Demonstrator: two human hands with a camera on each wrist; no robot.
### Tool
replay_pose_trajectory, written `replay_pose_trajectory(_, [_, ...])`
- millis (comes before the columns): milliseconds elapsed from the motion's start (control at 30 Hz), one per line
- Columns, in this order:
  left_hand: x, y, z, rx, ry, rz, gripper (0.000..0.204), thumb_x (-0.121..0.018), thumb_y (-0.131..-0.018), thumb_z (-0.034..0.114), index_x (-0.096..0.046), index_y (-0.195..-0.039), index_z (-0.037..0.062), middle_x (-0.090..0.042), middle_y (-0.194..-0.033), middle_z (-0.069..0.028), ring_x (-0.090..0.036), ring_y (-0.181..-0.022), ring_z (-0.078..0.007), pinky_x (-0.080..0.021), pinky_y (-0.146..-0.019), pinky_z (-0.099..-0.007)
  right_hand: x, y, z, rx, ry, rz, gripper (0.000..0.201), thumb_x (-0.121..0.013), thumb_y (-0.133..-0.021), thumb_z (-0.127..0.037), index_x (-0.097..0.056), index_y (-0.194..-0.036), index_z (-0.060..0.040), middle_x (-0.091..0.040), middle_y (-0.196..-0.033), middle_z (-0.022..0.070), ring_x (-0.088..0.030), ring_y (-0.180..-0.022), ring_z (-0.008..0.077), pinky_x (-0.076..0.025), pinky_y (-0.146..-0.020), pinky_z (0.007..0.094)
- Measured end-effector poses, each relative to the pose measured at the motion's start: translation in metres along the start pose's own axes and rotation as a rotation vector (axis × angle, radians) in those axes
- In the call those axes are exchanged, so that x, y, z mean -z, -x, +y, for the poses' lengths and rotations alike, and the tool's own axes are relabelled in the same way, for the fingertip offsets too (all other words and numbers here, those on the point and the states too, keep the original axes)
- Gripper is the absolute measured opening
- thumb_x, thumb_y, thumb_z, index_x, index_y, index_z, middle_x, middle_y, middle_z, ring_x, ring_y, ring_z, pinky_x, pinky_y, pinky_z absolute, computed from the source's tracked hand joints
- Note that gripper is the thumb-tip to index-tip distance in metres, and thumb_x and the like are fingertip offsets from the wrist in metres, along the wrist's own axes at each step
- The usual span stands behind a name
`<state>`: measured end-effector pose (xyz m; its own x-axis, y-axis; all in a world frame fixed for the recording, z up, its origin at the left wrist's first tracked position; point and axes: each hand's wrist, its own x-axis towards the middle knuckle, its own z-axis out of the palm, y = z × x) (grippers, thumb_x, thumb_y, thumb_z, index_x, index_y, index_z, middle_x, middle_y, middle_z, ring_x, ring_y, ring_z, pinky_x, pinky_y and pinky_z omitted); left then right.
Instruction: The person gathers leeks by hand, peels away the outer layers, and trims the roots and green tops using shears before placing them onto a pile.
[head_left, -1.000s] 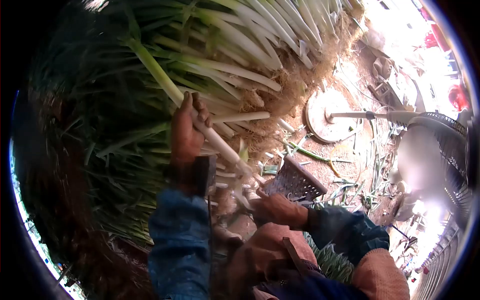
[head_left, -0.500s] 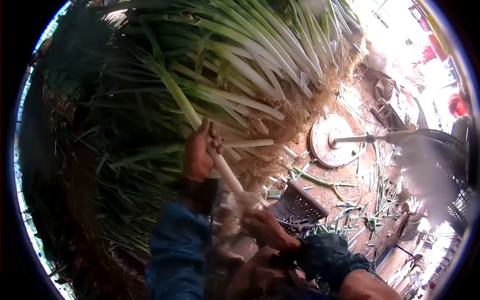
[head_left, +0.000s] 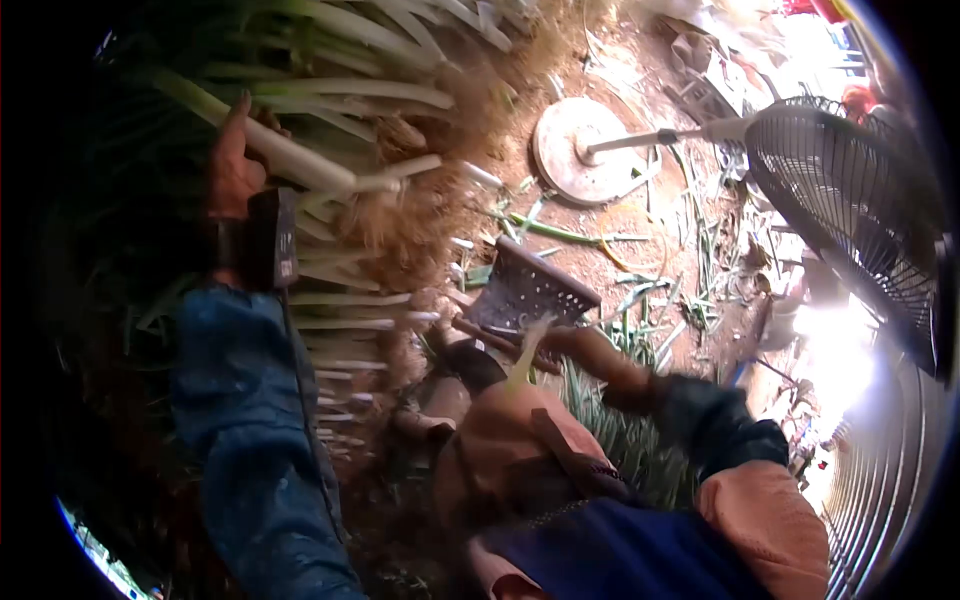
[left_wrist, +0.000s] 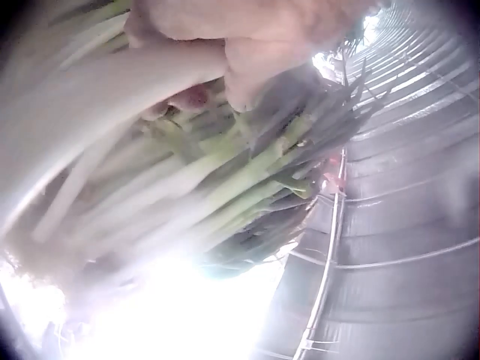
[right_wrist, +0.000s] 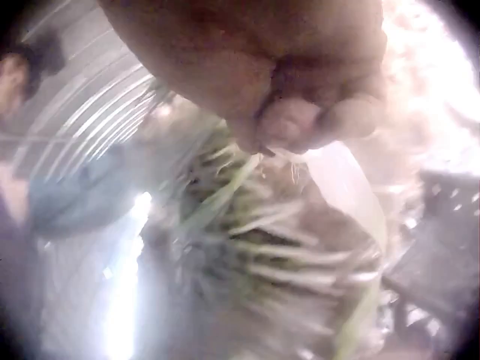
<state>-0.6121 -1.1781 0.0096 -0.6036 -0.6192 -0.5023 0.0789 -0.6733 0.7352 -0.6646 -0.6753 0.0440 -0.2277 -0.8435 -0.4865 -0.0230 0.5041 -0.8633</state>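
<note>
In the head view my left hand (head_left: 235, 170) grips a thick leek (head_left: 305, 162), its white root end pointing right over the pile. The left wrist view shows the fingers curled round the white shank (left_wrist: 142, 79). Lower right, my blurred right hand (head_left: 590, 355) is apart from that leek, near my knee. A pale strip of peeled leaf (head_left: 525, 355) hangs at its fingers. In the right wrist view the fingers are curled in, with the white strip (right_wrist: 345, 184) trailing from them. More leeks (head_left: 345, 95) with bushy roots lie beside and beyond the left hand.
A dark perforated plastic piece (head_left: 530, 290) stands before my knees. Beyond it a standing fan (head_left: 840, 190) rises from a round base (head_left: 580, 150). Leaf scraps (head_left: 570, 230) litter the earthen floor, and a cut-leaf heap (head_left: 640, 450) lies by my right leg.
The right hand has come away from the leek's root end, moving right with a strip of leaf. The left hand still holds the leek. The head view has shifted, so the pile sits further left.
</note>
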Motion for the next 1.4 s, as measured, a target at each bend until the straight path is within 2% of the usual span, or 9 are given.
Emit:
replay_pose_trajectory(100, [-0.007,0.012,-0.013,0.17,-0.239,0.114,0.061,-0.074,-0.072,0.043,-0.051,-0.116,0.0063,-0.05,-0.099,-0.008,-0.051,-0.081,-0.0214,-0.046,-0.071,-0.0359,0.078,-0.014,0.021,0.172,0.306,0.448,0.028,-0.044,-0.09,-0.002,-0.038,-0.118,-0.0005,-0.055,-0.076,0.0063,-0.052,-0.063,0.0112,-0.05,-0.049,0.0259])
replay_pose_trajectory(167, [0.021,0.009,-0.019,0.216,-0.297,0.074,0.063,-0.074,-0.072,0.043,-0.05,-0.117,0.0068,-0.048,-0.103,-0.0086,-0.05,-0.084,-0.0216,-0.046,-0.073,-0.0365,0.158,-0.012,0.071,-0.306,0.772,0.642,0.077,-0.054,-0.085,-0.001,-0.003,-0.143,-0.001,-0.044,-0.063,0.0015,-0.039,-0.047,0.0092,-0.051,-0.038,0.0249])
replay_pose_trajectory(267, [0.058,0.018,-0.032,0.163,-0.362,0.153,0.061,-0.073,-0.073,0.044,-0.05,-0.117,0.0089,-0.048,-0.102,-0.0064,-0.049,-0.087,-0.02,-0.044,-0.074,-0.0362,0.128,-0.006,0.112,-0.594,0.803,0.406,0.027,-0.045,-0.087,-0.007,-0.048,-0.113,-0.0014,-0.058,-0.082,0.0119,-0.058,-0.068,0.0202,-0.048,-0.056,0.03])
replay_pose_trajectory(400, [0.089,0.061,-0.057,0.146,-0.299,0.187,0.048,-0.066,-0.08,0.042,-0.053,-0.113,0.0098,-0.055,-0.096,-0.004,-0.053,-0.085,-0.0184,-0.045,-0.073,-0.0344,0.053,0.002,0.209,-0.502,0.953,0.018,0.058,-0.061,-0.072,-0.01,-0.04,-0.126,-0.0081,-0.052,-0.1,0.0212,-0.057,-0.09,0.0391,-0.046,-0.079,0.0494])
replay_pose_trajectory(700, [0.183,0.27,-0.204,0.311,-0.016,0.273,0.037,-0.054,-0.09,0.037,-0.054,-0.111,0.006,-0.061,-0.094,-0.0063,-0.058,-0.082,-0.0189,-0.047,-0.071,-0.0333,-0.022,-0.022,0.291,-0.598,1.168,-0.178,0.043,-0.059,-0.08,-0.038,-0.053,-0.117,-0.0164,-0.047,-0.117,0.0145,-0.042,-0.113,0.0354,-0.037,-0.091,0.0532])
replay_pose_trajectory(1067, [0.172,0.555,-0.349,0.209,0.147,0.534,0.031,-0.054,-0.088,0.035,-0.059,-0.097,0.0061,-0.061,-0.089,-0.0065,-0.058,-0.081,-0.0163,-0.046,-0.07,-0.0323,-0.059,0.05,0.136,-0.523,0.873,-0.07,0.04,-0.053,-0.085,-0.027,-0.05,-0.121,-0.0105,-0.064,-0.09,0.0158,-0.063,-0.068,0.031,-0.047,-0.059,0.0405])
replay_pose_trajectory(1167, [0.136,0.576,-0.364,0.225,0.207,0.345,0.027,-0.056,-0.086,0.032,-0.06,-0.093,0.0058,-0.062,-0.091,-0.0088,-0.058,-0.083,-0.0188,-0.047,-0.071,-0.0341,-0.12,0.067,0.062,0.142,1.227,-0.474,0.044,-0.045,-0.081,-0.004,-0.049,-0.125,-0.0087,-0.064,-0.091,0.0136,-0.064,-0.07,0.0246,-0.047,-0.054,0.0347])
replay_pose_trajectory(1267, [0.124,0.606,-0.361,0.15,0.265,0.318,0.026,-0.056,-0.085,0.029,-0.059,-0.095,0.0055,-0.061,-0.091,-0.0087,-0.058,-0.083,-0.0193,-0.047,-0.071,-0.0339,-0.24,0.095,-0.021,-0.406,0.66,-0.495,0.04,-0.053,-0.083,-0.013,-0.048,-0.122,-0.003,-0.062,-0.092,0.0139,-0.063,-0.082,0.0261,-0.048,-0.064,0.0315])
replay_pose_trajectory(1400, [0.098,0.65,-0.376,0.068,0.354,0.391,0.024,-0.056,-0.084,0.026,-0.058,-0.097,0.005,-0.06,-0.091,-0.0084,-0.058,-0.085,-0.0199,-0.047,-0.072,-0.0337,-0.302,0.138,0.001,-0.265,0.859,-0.954,0.04,-0.054,-0.084,-0.018,-0.049,-0.122,-0.0036,-0.061,-0.098,0.0152,-0.06,-0.091,0.0278,-0.047,-0.071,0.0312])
